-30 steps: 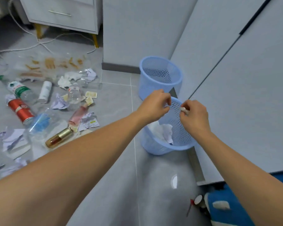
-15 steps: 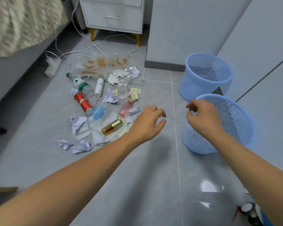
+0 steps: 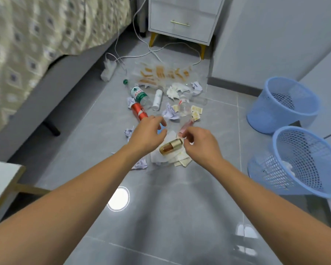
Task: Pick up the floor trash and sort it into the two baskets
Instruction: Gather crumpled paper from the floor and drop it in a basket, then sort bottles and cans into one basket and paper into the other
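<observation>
The floor trash lay in a loose heap at the middle of the frame, on the grey tiled floor [image 3: 88,134]. Nearest the hands was a gold bottle [image 3: 170,147] on its side, resting on white paper [image 3: 161,156]. Above it in the frame were a pink tube [image 3: 185,127], a red can [image 3: 139,111], a green-labelled water bottle [image 3: 139,94], a white tube [image 3: 157,99], a clear bottle [image 3: 184,107] and several crumpled paper balls [image 3: 169,113].

The left hand [image 3: 147,133] hovered over the heap just left of the gold bottle, fingers loosely spread and holding nothing. The right hand [image 3: 201,142] hung just right of that bottle, fingers curled narrow, thumb near forefinger; nothing was visible in it.

Two blue baskets stood well apart from the heap at the right edge: the near basket [image 3: 302,163] at lower right held some white paper, and the far basket [image 3: 283,104] above it showed nothing inside.

A bed [image 3: 36,35] filled the upper left, and a white nightstand [image 3: 183,18] with trailing cables [image 3: 157,51] stood at the top centre.
</observation>
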`<state>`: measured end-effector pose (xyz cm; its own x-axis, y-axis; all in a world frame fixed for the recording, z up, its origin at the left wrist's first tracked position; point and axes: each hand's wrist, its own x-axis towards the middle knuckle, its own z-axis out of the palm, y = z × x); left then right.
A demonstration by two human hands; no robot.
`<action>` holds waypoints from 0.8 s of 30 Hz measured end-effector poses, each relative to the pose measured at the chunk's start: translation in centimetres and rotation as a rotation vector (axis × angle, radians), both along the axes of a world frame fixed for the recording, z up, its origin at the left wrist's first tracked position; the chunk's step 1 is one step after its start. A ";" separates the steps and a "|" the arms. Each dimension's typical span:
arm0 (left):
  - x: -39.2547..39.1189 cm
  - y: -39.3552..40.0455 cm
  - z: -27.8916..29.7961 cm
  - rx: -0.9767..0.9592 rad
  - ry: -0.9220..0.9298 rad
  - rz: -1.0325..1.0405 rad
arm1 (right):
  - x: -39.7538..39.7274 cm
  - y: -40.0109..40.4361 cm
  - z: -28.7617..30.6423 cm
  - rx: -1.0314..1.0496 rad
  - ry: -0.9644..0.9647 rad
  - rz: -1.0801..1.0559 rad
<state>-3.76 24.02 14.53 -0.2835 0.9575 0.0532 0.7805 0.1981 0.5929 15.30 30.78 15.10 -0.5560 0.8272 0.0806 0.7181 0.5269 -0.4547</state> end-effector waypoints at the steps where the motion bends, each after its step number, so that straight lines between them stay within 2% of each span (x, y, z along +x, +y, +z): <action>1: -0.4 0.1 0.1 0.005 -0.004 0.020 | -0.3 0.4 -0.1 -0.008 0.013 0.004; 8: 0.2 -1.3 3.9 -0.037 -0.064 0.158 | 2.7 -0.2 3.0 -0.126 -0.011 0.011; 13: 0.8 -3.7 12.7 -0.156 -0.060 0.144 | 3.9 -1.5 10.9 -0.242 -0.080 -0.038; 19: -1.1 -0.8 24.8 -0.241 -0.031 0.141 | 2.3 0.2 23.0 -0.290 -0.101 -0.058; 24: -1.3 2.9 28.7 -0.326 0.002 0.127 | 1.6 4.9 26.6 -0.344 -0.093 -0.069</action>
